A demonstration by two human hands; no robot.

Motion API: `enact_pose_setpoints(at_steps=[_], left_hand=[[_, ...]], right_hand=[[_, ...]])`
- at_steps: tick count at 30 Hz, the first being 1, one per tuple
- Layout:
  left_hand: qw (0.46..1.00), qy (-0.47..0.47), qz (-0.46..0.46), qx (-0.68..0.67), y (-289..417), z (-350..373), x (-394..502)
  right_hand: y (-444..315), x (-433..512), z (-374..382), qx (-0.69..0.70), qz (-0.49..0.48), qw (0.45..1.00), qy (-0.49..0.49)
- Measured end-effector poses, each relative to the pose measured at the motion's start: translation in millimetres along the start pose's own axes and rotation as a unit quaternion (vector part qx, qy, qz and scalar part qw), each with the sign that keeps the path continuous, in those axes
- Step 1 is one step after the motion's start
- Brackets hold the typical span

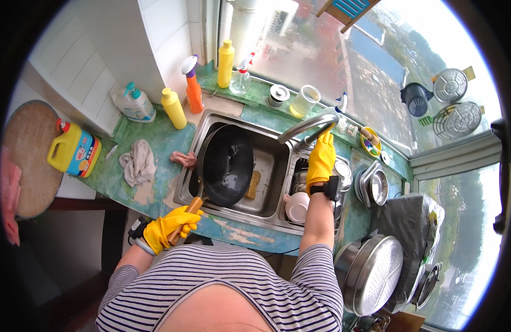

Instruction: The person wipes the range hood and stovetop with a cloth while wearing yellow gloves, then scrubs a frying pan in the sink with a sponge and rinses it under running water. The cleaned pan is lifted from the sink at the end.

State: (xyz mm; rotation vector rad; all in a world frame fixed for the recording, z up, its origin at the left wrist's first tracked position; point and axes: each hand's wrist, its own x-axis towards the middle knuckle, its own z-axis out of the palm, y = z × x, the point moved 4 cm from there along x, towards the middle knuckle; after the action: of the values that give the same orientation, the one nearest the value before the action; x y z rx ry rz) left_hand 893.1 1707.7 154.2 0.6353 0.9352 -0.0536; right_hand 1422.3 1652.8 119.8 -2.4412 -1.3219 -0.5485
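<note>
My left hand [171, 228], in a yellow rubber glove, is closed around the wooden handle [193, 206] of a black wok [228, 166]. The wok leans on its side in the left basin of a stainless steel sink [274, 178], its wet inside showing. A yellow-brown sponge [253, 185] lies on the basin floor beside its rim. My right hand [322, 159], also gloved, reaches to the base of the curved metal faucet [309, 126]; its grip is hard to make out. Below that hand, a pale pink cup [298, 207] sits among dishes in the right basin.
Left of the sink lie a crumpled rag [138, 162], a reddish scrubbing cloth [183, 159] and a yellow jug [75, 149]. Several bottles, including an orange spray bottle [193, 89], stand behind. Metal bowls [371, 184] and a large steamer pot [373, 274] are at right, by the window.
</note>
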Motion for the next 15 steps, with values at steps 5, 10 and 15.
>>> enact_pose_setpoints(at_steps=[5, 10, 15], left_hand=[[0.998, -0.041, 0.012, -0.049, 9, 19, -15], [0.984, -0.087, -0.039, -0.15, 9, 28, -20], [0.958, -0.147, -0.073, -0.237, -4, 32, -5]], right_hand=[[41, 13, 36, -0.13, 0.04, 0.977, -0.164], [-14, -19, 0, 0.024, 0.011, 0.992, -0.126], [-136, -43, 12, 0.813, 0.301, 0.391, -0.309]])
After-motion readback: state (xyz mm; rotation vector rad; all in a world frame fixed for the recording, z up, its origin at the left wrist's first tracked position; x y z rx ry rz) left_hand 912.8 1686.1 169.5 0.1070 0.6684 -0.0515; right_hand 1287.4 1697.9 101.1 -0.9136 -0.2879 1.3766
